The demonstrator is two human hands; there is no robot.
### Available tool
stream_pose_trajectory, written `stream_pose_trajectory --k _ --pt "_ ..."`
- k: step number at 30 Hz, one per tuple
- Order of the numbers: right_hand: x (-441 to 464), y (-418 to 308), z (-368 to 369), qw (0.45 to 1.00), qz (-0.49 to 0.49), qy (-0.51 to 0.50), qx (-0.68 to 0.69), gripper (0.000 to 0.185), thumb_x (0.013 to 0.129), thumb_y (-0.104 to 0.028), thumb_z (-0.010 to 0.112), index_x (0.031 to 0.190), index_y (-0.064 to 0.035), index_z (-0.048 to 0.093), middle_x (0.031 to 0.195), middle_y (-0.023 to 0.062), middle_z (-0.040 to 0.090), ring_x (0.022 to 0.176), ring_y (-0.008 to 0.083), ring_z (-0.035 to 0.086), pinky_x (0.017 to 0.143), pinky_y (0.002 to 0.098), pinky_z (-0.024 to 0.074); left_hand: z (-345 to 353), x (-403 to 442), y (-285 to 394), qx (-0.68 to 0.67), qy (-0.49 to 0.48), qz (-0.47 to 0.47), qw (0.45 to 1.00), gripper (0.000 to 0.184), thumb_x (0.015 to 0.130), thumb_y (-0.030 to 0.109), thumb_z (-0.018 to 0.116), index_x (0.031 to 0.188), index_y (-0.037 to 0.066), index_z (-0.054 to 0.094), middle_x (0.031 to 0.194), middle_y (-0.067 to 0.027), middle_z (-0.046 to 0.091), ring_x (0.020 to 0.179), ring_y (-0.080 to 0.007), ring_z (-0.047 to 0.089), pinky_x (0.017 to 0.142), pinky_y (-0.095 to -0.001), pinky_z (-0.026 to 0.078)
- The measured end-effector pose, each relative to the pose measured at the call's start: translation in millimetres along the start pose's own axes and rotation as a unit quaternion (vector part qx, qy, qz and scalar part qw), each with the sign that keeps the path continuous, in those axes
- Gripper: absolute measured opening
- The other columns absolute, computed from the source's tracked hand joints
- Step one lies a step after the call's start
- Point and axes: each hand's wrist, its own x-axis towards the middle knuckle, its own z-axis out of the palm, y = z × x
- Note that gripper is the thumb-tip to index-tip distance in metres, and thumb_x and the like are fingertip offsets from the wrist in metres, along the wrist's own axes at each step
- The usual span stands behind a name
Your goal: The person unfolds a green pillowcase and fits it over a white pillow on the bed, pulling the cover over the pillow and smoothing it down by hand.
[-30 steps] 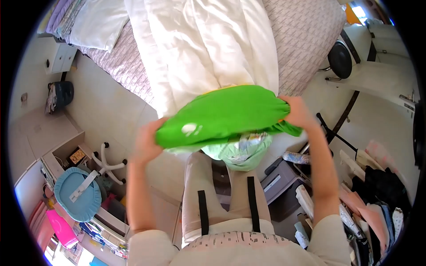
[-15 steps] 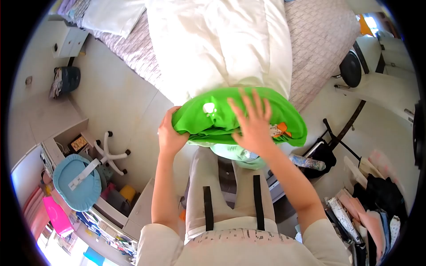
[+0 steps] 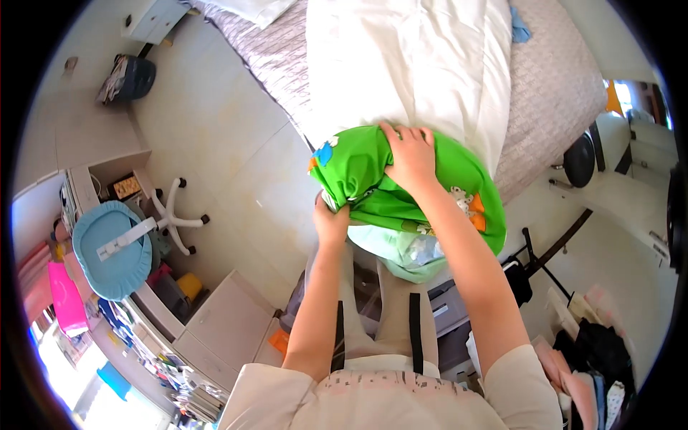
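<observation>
So, the green cartoon-print fabric (image 3: 380,204) is right in front of me, at the foot end of the bed, bunched into a thick bundle. I can make out a spotted dog print, some orange patches and a bit of blue. Can't tell if its far side actually rests on the white comforter (image 3: 408,64) or just overlaps it from up here. A pale green cloth (image 3: 390,247) hangs out below, above my legs; no idea whether it's lining or a separate piece.

My left hand (image 3: 331,221) has its grip closed on the near left edge, where the folds pinch together. My right hand (image 3: 413,159) lies over the top, fingers reaching toward the far edge. Honestly can't tell if that grip is clutching cloth or only pressing on it.

Progress-wise, I'd say it's gathered between both hands, but that's about it: creases everywhere, nothing spread flat, edges not lined up.

Further out, the comforter runs up the middle of the bed over a greyish quilted bedspread (image 3: 555,93), with a small blue cloth (image 3: 520,27) beside it. Off left there's a swivel chair with a light blue seat cover (image 3: 111,254); off right, a heap of clothes (image 3: 602,351).
</observation>
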Motion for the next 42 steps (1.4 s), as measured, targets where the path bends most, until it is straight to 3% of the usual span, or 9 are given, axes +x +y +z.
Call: stream_pose_trajectory --k 6,12,16,19,22,29,32,34,42 --pt "6 -78 8 0.985 -0.158 -0.070 -0.001 0.097 0.064 -0.014 0.075 0.146 -0.0352 0.028 0.151 0.0154 0.024 0.136 0.0493 0.023 0.110 0.0588 0.0207 -27 9 19 -0.382 -0.013 -0.031 0.924 0.050 0.076 -0.016 0.042 0.125 -0.003 0.047 0.114 -0.0163 0.059 0.107 -0.0227 0.059 0.090 -0.0324 0.050" --pt "31 -37 -37 0.956 -0.035 -0.145 0.254 0.055 0.063 -0.028 0.078 0.114 -0.0150 0.062 0.086 0.0134 0.069 0.086 0.0341 0.065 0.081 0.0378 0.0498 -46 21 44 -0.497 -0.157 0.006 0.854 0.054 0.074 -0.020 0.041 0.124 -0.003 0.050 0.117 -0.0109 0.061 0.108 -0.0196 0.059 0.093 -0.0314 0.047" --pt "23 -15 -72 0.887 0.014 -0.148 0.437 0.042 0.069 -0.017 0.073 0.109 -0.0056 0.065 0.091 0.0138 0.070 0.083 0.0222 0.067 0.078 0.0323 0.0506 -53 55 64 -0.312 -0.228 0.134 0.913 0.052 0.068 -0.014 0.063 0.116 0.001 0.053 0.117 -0.0115 0.062 0.108 -0.0202 0.060 0.092 -0.0312 0.047" --pt "19 1 -97 0.839 0.022 -0.245 0.484 0.051 0.065 -0.006 0.076 0.114 -0.0040 0.063 0.097 0.0081 0.069 0.093 0.0151 0.063 0.085 0.0312 0.0485 -47 72 83 0.036 -0.003 0.387 0.921 0.045 0.065 -0.003 0.074 0.102 0.004 0.048 0.105 -0.0108 0.063 0.101 -0.0186 0.058 0.086 -0.0325 0.045" --pt "12 14 -65 0.741 0.167 -0.162 0.630 0.064 0.066 -0.012 0.077 0.125 -0.0031 0.054 0.108 0.0144 0.065 0.101 0.0203 0.061 0.088 0.0329 0.0477 -25 81 67 -0.106 0.001 0.084 0.991 0.039 0.074 0.004 0.069 0.106 0.003 0.048 0.103 -0.0124 0.060 0.097 -0.0204 0.056 0.086 -0.0320 0.044" --pt "6 -18 -30 0.994 -0.018 0.028 0.104 0.093 0.068 -0.039 0.079 0.142 -0.0061 0.033 0.124 0.0186 0.052 0.122 0.0337 0.047 0.105 0.0491 0.0320 -57 15 110 -0.392 0.244 0.125 0.878 0.043 0.084 0.018 0.065 0.120 0.002 0.049 0.126 -0.0128 0.052 0.118 -0.0246 0.050 0.098 -0.0393 0.038" --pt "-37 -14 -40 0.994 -0.042 0.081 0.056 0.081 0.071 -0.034 0.077 0.139 -0.0102 0.040 0.133 0.0094 0.049 0.129 0.0319 0.042 0.107 0.0471 0.0295 -53 7 124 0.068 -0.010 0.427 0.902 0.070 0.069 0.020 0.080 0.130 0.008 0.047 0.137 -0.0122 0.046 0.129 -0.0275 0.039 0.109 -0.0500 0.025" --pt "-76 3 -41 0.996 -0.035 0.085 0.020 0.076 0.073 -0.034 0.075 0.138 -0.0133 0.043 0.136 0.0063 0.048 0.132 0.0285 0.038 0.107 0.0481 0.0287 -36 23 133 0.447 -0.100 0.483 0.746 0.099 0.051 0.025 0.088 0.138 0.018 0.042 0.143 -0.0082 0.040 0.136 -0.0311 0.031 0.111 -0.0605 0.017" --pt "-181 85 -27 0.964 0.229 0.099 -0.092 0.088 0.060 -0.029 0.083 0.138 -0.0170 0.044 0.142 0.0054 0.043 0.127 0.0295 0.042 0.102 0.0463 0.0352 -22 55 109 0.531 -0.111 0.494 0.680 0.121 0.043 0.029 0.088 0.147 0.019 0.029 0.148 -0.0154 0.029 0.137 -0.0378 0.025 0.109 -0.0680 0.014"
